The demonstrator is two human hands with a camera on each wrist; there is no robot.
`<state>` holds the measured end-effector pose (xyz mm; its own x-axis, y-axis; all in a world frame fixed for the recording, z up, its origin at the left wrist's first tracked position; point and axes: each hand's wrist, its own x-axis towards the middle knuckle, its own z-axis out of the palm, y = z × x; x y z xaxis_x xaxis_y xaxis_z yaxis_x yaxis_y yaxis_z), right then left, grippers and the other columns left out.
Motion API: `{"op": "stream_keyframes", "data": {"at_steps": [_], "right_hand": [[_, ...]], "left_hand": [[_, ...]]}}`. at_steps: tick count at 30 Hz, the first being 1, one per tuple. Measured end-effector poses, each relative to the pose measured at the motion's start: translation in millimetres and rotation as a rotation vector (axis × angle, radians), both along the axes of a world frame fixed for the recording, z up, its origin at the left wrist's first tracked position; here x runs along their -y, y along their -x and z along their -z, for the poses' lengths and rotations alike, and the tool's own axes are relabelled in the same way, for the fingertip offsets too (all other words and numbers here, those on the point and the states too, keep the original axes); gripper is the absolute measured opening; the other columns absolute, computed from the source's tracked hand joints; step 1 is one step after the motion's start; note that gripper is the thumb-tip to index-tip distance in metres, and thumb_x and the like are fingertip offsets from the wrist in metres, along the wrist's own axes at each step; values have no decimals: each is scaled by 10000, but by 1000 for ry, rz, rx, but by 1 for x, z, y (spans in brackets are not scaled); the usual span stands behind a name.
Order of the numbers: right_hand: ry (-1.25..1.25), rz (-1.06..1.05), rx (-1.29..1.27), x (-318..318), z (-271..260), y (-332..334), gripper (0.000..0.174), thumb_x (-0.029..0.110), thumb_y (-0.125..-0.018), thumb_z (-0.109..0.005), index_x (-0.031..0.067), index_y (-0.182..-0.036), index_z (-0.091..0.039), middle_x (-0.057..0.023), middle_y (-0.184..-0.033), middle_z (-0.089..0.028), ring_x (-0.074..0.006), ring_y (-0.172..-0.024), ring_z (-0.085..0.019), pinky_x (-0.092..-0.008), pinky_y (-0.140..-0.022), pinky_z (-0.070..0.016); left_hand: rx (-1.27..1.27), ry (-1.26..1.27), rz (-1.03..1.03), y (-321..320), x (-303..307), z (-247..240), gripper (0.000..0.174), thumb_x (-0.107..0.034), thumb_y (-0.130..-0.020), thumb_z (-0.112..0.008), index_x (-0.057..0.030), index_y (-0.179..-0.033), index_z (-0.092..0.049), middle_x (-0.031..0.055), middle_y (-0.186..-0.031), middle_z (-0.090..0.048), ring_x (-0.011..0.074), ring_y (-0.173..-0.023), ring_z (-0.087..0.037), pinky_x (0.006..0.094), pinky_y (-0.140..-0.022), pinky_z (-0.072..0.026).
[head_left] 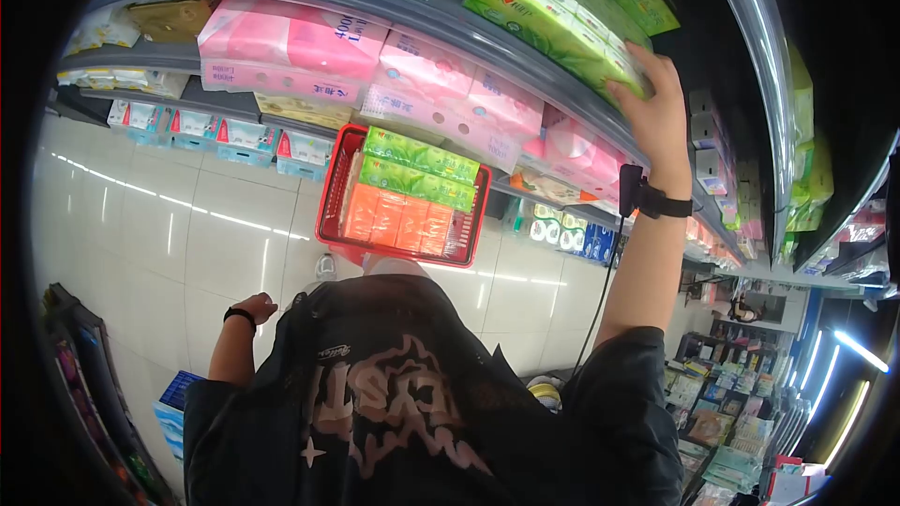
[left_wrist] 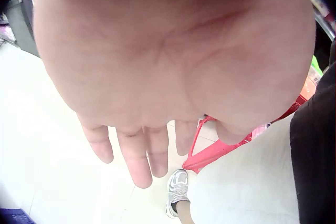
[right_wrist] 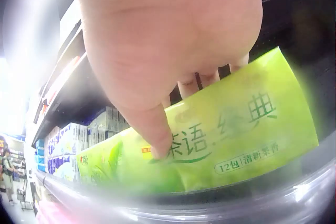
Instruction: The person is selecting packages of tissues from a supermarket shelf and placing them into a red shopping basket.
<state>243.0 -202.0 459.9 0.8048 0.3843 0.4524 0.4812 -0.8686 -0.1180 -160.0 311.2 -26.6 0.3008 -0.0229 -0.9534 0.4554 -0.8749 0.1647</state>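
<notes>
My right hand (head_left: 653,108) grips the near end of a green tissue pack (head_left: 553,23) on the upper shelf. In the right wrist view the thumb of the hand (right_wrist: 168,40) presses the front of the green pack (right_wrist: 231,129), with the other fingers behind its top edge. My left hand (head_left: 255,306) hangs low at my side, holding nothing; the left wrist view shows the palm (left_wrist: 168,50) with fingers loosely extended. A red basket (head_left: 325,215) on the floor holds green packs (head_left: 417,169) and orange packs (head_left: 398,221).
Pink tissue packs (head_left: 291,47) fill the shelf below. The shelf's rounded front edge (head_left: 375,14) runs between the levels. A blue crate (head_left: 178,394) stands on the floor at left. In the right wrist view, a person (right_wrist: 8,174) is in the distance.
</notes>
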Motion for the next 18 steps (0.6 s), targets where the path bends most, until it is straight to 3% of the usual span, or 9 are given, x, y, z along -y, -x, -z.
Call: {"op": "stream_keyframes", "data": {"at_steps": [5, 8, 10, 11, 12, 14, 15, 16, 18], "right_hand": [[179, 116, 216, -8, 22, -2, 518, 175, -747, -878, 103, -1236, -723, -143, -1179, -667, -361, -1114, -610, -446, -986, -493], [121, 69, 205, -19, 45, 10, 593, 207, -779, -854, 112, -1335, -673, -164, -1276, -639, -378, -1172, -588, -471, -1034, -461], [93, 100, 269, -25, 61, 21, 672, 230, -827, -814, 111, -1447, -586, -199, -1424, -571, -411, -1316, -522, -524, -1118, -391], [128, 135, 246, -28, 66, 28, 737, 226, -854, -785, 84, -1519, -500, -238, -1520, -497, -460, -1427, -433, -571, -1173, -318], [134, 146, 227, -30, 72, 37, 737, 226, -854, -785, 84, -1519, -500, -238, -1520, -497, -460, -1427, -433, -571, -1173, -318], [39, 150, 359, -35, 81, 50, 736, 206, -862, -766, 48, -1523, -485, -261, -1556, -463, -495, -1476, -375, -586, -1194, -291], [-13, 89, 420, -45, 83, 63, 627, 158, -849, -750, 33, -1428, -543, -243, -1446, -545, -480, -1366, -477, -589, -1139, -343], [-10, 88, 399, -49, 95, 78, 627, 158, -849, -750, 33, -1428, -543, -243, -1446, -545, -480, -1366, -477, -589, -1139, -343], [-107, -180, 297, -55, 134, 109, 510, 114, -814, -748, 50, -1294, -587, -202, -1282, -606, -426, -1198, -559, -582, -1052, -397]], "left_hand": [[-1, 27, 6, 1, 10, 3, 577, -510, -995, -533, -106, -1401, -606, 160, -1446, -636, 353, -1360, -585, 498, -1137, -444], [-8, 59, -33, -6, 18, -7, 578, -501, -989, -525, -97, -1395, -603, 172, -1443, -635, 365, -1360, -582, 499, -1132, -449], [1, 68, -7, -6, 21, -9, 576, -479, -989, -516, -89, -1404, -600, 198, -1437, -632, 375, -1356, -583, 491, -1133, -452], [26, 100, -11, 2, 16, 14, 553, -461, -991, -508, -73, -1369, -624, 224, -1407, -643, 390, -1338, -593, 488, -1127, -458], [10, 156, 16, 7, 9, 41, 534, -452, -997, -506, -50, -1320, -645, 242, -1372, -658, 399, -1317, -606, 492, -1114, -468], [44, 104, 1, -6, 17, 13, 524, -431, -993, -515, -30, -1300, -651, 258, -1344, -666, 403, -1304, -614, 496, -1100, -477], [72, 117, 16, -10, 14, 24, 526, -432, -992, -522, -28, -1302, -649, 259, -1343, -666, 403, -1303, -615, 494, -1097, -478], [89, 130, 25, -3, 11, 43, 528, -434, -990, -529, -26, -1303, -648, 261, -1343, -666, 402, -1301, -616, 491, -1094, -479], [40, 166, 64, -4, 6, 72, 530, -455, -994, -531, -32, -1288, -654, 249, -1346, -671, 397, -1297, -620, 495, -1091, -478]]}}
